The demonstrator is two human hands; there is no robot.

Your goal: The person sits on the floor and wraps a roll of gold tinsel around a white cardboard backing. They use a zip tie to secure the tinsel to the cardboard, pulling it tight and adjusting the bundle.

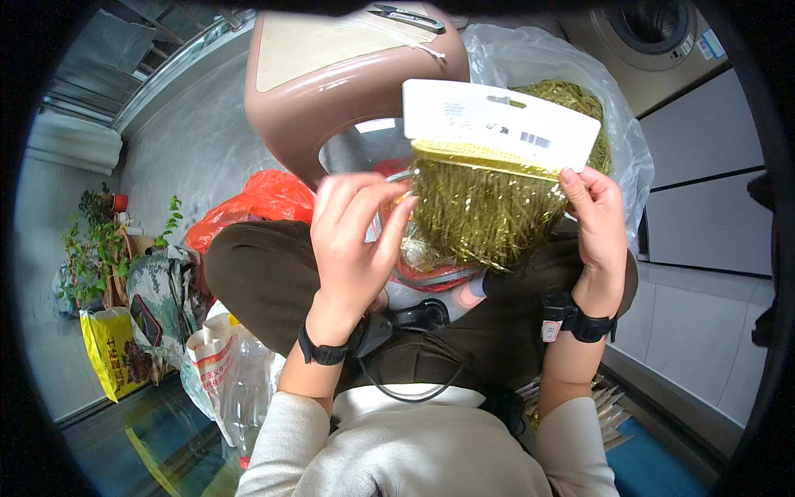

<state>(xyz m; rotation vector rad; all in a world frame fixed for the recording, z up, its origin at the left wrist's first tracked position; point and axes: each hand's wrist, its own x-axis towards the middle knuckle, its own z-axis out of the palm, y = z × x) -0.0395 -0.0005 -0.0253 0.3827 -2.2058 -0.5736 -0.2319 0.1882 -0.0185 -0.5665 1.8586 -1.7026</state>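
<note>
In front of me hangs a gold tinsel fringe on a white header card with a hanging slot and print. My right hand pinches the card's lower right corner between thumb and fingers. At the fringe's left edge is my left hand, slightly blurred, thumb and forefinger close together; whether they hold anything is unclear. Below the fringe, a red-rimmed container with shiny contents shows between my legs, mostly hidden. More gold tinsel fills a clear plastic bag beyond the card.
A brown plastic stool stands ahead, bearing thread snips and thin white strips. An orange-red plastic bag lies left. Potted plants and a clear bottle are farther left. A washing machine stands at upper right.
</note>
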